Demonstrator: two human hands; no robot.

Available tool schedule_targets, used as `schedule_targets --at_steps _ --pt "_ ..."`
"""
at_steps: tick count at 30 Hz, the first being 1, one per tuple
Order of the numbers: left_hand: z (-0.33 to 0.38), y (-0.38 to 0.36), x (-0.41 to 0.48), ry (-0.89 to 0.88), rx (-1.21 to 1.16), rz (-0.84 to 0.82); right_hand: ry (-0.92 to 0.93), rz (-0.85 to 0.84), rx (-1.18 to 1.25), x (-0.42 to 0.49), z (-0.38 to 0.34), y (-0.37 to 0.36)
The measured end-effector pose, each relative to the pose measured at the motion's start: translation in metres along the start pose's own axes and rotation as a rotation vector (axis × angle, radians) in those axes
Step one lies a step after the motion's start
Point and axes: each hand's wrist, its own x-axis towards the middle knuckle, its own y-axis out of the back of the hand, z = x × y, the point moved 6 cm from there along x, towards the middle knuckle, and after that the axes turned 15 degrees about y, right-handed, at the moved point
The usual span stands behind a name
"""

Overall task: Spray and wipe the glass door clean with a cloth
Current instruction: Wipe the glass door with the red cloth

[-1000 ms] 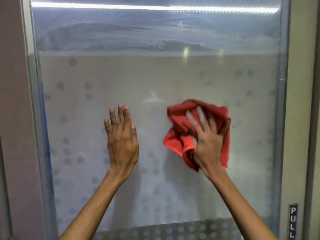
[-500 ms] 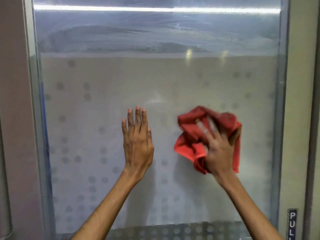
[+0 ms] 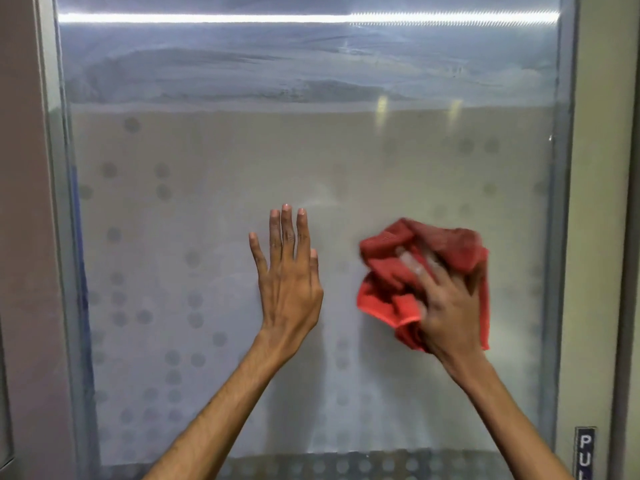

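Observation:
The glass door (image 3: 214, 161) fills the view, frosted across its middle with a pattern of grey dots and smeared with streaks on the clear band above. My right hand (image 3: 446, 303) presses a crumpled red cloth (image 3: 391, 268) against the glass at centre right; its fingers are blurred. My left hand (image 3: 287, 282) lies flat on the glass just left of the cloth, fingers straight and pointing up, holding nothing. No spray bottle is in sight.
A metal frame (image 3: 557, 237) edges the pane on both sides. A dark sign reading PULL (image 3: 585, 452) sits on the right door stile at the bottom. A plain wall (image 3: 20, 237) stands at the left.
Both hands have shifted right and slightly down across the glass, the right one dragging the red cloth with it.

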Motion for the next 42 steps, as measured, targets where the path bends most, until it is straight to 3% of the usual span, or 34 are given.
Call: schedule_targets --at_steps 5,7,11,15,20,24,27,31,35,42 --pt "0.019 -0.006 -0.004 -0.073 0.049 -0.047 -0.409 0.142 -0.049 0.068 0.071 0.034" --pt "0.027 -0.008 -0.004 -0.070 0.052 -0.050 -0.460 0.164 -0.044 0.106 0.072 0.033" --pt "0.032 -0.010 -0.005 -0.037 0.052 -0.051 -0.187 0.101 -0.067 0.142 0.028 0.015" --pt "0.032 -0.010 -0.007 -0.023 0.032 -0.067 0.046 0.049 -0.025 0.080 0.008 0.006" --pt "0.033 -0.009 -0.009 -0.001 0.024 -0.092 -0.097 0.063 0.027 0.011 0.075 0.025" --pt "0.034 -0.009 -0.011 0.006 0.022 -0.091 -0.337 0.196 0.000 0.051 0.124 0.059" --pt "0.037 -0.011 -0.012 0.012 0.017 -0.078 -0.428 0.198 -0.044 0.107 0.134 0.058" --pt "0.044 -0.016 -0.013 0.005 -0.002 -0.060 -0.234 0.161 -0.106 0.156 0.101 0.043" --pt "0.047 -0.017 -0.013 0.007 -0.049 -0.064 0.035 0.132 -0.142 0.129 0.065 0.029" --pt "0.055 -0.020 -0.024 0.073 -0.071 -0.039 0.062 0.087 -0.132 0.020 0.030 0.015"
